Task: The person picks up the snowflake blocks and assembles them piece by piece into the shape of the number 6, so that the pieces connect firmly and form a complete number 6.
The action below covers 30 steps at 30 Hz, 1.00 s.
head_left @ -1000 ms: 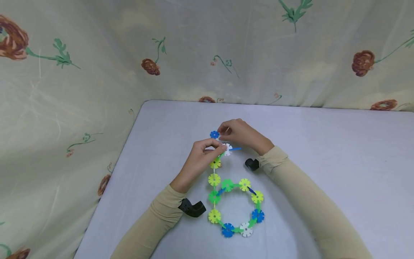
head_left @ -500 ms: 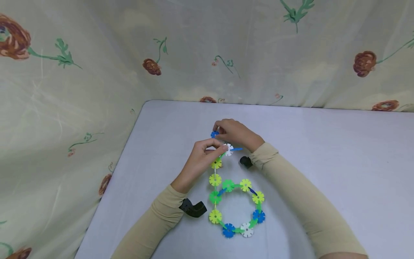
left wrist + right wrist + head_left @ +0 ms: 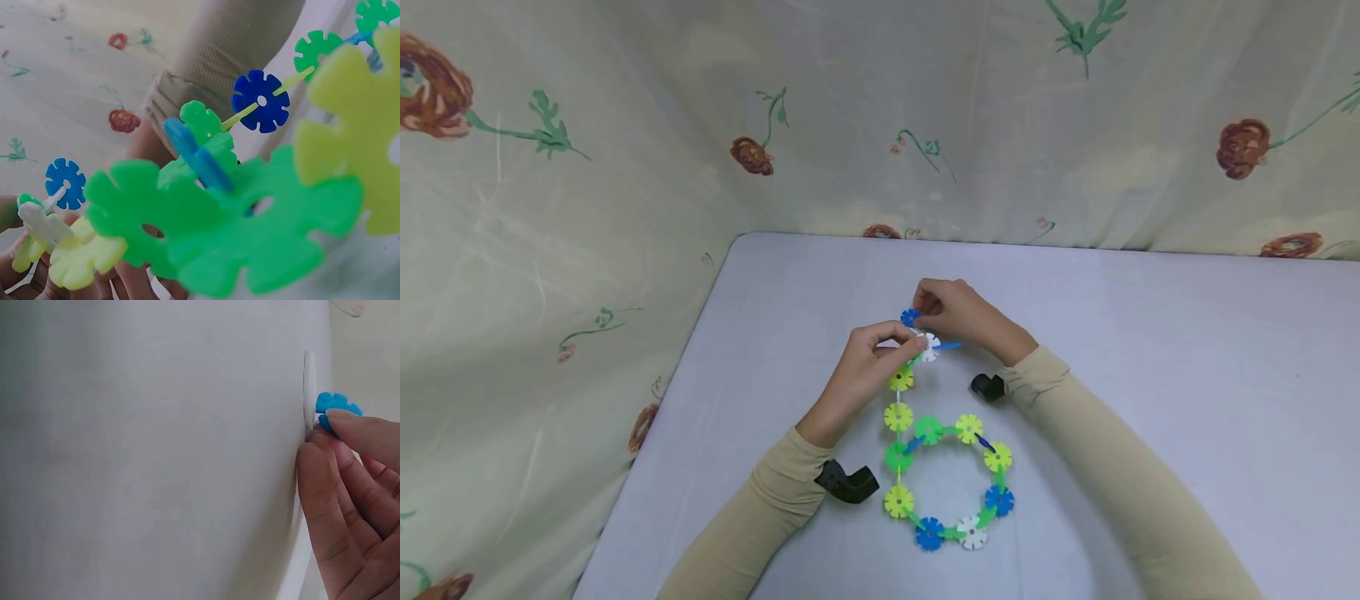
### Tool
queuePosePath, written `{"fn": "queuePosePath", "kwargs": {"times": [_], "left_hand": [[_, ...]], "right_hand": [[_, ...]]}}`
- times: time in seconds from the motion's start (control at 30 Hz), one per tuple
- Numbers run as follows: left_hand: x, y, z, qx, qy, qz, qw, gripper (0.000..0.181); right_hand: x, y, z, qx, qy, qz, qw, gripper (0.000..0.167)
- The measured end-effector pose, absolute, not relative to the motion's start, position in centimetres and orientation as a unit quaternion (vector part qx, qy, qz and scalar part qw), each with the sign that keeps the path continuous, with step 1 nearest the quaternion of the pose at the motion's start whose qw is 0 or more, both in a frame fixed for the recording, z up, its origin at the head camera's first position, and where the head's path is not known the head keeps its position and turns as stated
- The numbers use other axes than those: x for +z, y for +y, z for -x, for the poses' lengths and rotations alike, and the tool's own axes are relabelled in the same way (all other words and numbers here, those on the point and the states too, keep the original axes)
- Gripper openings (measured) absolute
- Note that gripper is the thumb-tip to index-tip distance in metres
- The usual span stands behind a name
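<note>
Notched plastic snowflake discs are linked into a chain with a ring at its near end. In the head view my left hand [image 3: 863, 371] pinches the chain near its far end, at a white snowflake disc [image 3: 929, 347]. A blue disc [image 3: 948, 345] sticks out edge-on from that white one. Just beyond, my right hand [image 3: 966, 321] pinches a blue snowflake disc [image 3: 909, 317] between thumb and fingers. The right wrist view shows this blue disc [image 3: 337, 405] beside a white disc [image 3: 309, 387] seen edge-on. The joint between the hands is partly hidden by fingers.
The ring's green, yellow, blue and white discs, such as the near blue disc [image 3: 929, 534], lie between the forearms. Black wrist devices [image 3: 847, 482] sit under both wrists. A flowered cloth [image 3: 820, 167] hangs behind the white table [image 3: 1150, 333].
My right hand first shifted left over the blue disc, then drew back right. The blue disc has come slightly right and nearer. My left hand has stayed in place.
</note>
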<state>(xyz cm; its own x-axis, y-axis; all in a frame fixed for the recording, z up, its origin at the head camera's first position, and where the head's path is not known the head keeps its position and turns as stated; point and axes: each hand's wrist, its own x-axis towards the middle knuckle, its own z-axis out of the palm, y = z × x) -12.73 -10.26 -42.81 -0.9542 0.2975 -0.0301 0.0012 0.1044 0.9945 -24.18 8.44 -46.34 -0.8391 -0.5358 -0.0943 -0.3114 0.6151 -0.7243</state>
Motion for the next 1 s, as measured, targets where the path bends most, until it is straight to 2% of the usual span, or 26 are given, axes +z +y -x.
{"fn": "queuePosePath", "kwargs": {"times": [0.3, 0.8, 1.0], "left_hand": [[-42.9, -10.2, 12.7, 0.653, 0.743, -0.100, 0.105, 0.023], [-42.9, -10.2, 12.7, 0.648, 0.749, -0.091, 0.107, 0.023], [-43.0, -10.1, 12.7, 0.645, 0.752, -0.085, 0.106, 0.022]], "right_hand": [[-46.4, 10.7, 22.6, -0.452, 0.857, 0.203, 0.145, 0.018], [-45.3, 15.1, 18.1, -0.609, 0.766, 0.149, 0.141, 0.029], [-44.7, 16.4, 16.6, -0.642, 0.743, 0.139, 0.126, 0.027]]}}
